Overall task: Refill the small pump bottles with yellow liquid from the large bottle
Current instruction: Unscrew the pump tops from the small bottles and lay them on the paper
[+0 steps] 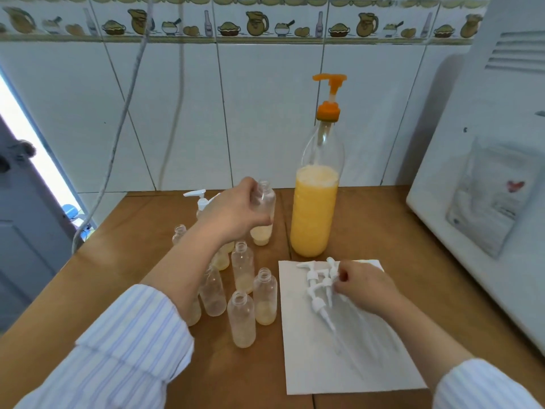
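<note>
The large bottle (315,208) stands at the back of the wooden table, about half full of yellow liquid, with an orange pump on top. My left hand (236,214) grips an open small bottle (263,219) just left of it; that bottle has a little yellow liquid at the bottom. Several more small open bottles (241,317) stand in a cluster under my left forearm. My right hand (364,286) pinches one of several white pump heads (320,293) lying on a white paper sheet (339,364).
A small bottle with its white pump (200,199) fitted stands behind my left hand. A white appliance (486,172) fills the right side. Cords hang down the tiled wall (177,113) at the left. The table's left edge (97,234) drops off near a doorway.
</note>
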